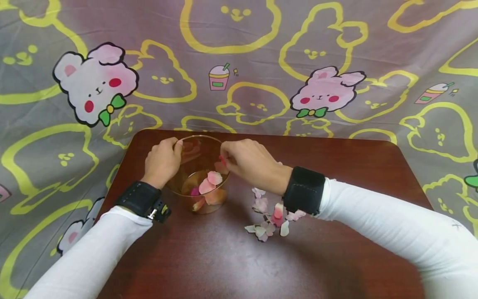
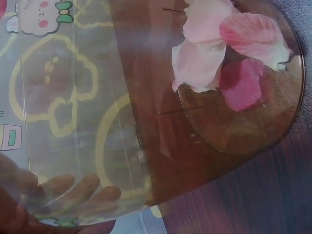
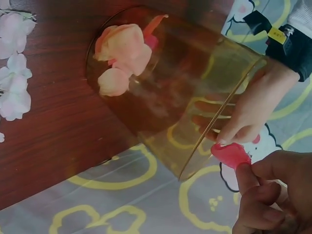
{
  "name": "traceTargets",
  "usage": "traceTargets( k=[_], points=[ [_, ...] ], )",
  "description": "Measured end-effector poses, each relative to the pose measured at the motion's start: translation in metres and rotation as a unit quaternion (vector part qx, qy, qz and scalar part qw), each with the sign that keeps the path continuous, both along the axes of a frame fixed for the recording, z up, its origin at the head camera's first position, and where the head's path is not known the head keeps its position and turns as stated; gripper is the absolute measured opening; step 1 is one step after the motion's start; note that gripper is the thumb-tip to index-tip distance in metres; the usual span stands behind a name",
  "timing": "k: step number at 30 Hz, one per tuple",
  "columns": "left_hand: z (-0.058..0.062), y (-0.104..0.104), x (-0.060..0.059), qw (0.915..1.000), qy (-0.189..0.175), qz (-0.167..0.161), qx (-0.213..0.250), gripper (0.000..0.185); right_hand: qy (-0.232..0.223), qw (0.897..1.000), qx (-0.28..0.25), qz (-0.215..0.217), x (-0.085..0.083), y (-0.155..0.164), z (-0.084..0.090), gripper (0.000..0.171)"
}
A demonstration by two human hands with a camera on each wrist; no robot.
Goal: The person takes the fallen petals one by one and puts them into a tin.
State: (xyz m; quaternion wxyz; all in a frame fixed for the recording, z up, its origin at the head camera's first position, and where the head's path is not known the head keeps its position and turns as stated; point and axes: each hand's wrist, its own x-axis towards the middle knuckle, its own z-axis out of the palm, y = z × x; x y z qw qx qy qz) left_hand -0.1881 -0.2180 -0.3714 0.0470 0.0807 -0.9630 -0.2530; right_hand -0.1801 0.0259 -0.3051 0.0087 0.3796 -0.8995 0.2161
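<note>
While the left hand (image 1: 162, 162) grips the glass vase (image 3: 163, 109) at its ten-o'clock rim, the right hand (image 1: 251, 162) pinches a red petal (image 3: 230, 155) at three o'clock; filling looks partway, with several petals (image 1: 207, 187) inside and blossoms (image 1: 260, 204) at four o'clock probably left.

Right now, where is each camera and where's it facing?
Head: on the head, facing forward and down at the container; left hand, right hand and sleeves show.
Left wrist: worn there, facing the container's wall and petals; part of the left hand shows.
Right wrist: worn there, facing the container; both hands show.
Both wrist views share the container and petals.
</note>
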Motion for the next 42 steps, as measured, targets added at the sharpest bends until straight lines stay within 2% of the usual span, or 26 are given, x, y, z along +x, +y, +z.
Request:
traceTargets(
  k=[15,25,35,42],
  points=[
    [0.001,0.0,0.0,1.0,0.0,0.0,0.004,0.036,0.014,0.999,0.043,0.0,0.004,-0.004,-0.008,0.004],
    [0.001,0.0,0.0,1.0,0.001,0.0,0.001,0.037,-0.008,0.998,0.055,-0.022,0.0,0.001,-0.008,0.017],
    [-0.001,-0.001,-0.001,1.0,0.002,-0.001,0.003,0.037,-0.02,0.997,0.058,-0.038,-0.006,0.013,-0.011,0.014],
    [-0.001,-0.001,-0.001,1.0,0.007,-0.002,0.003,0.037,-0.038,0.997,0.042,-0.048,-0.011,0.027,-0.013,0.016]
  ],
)
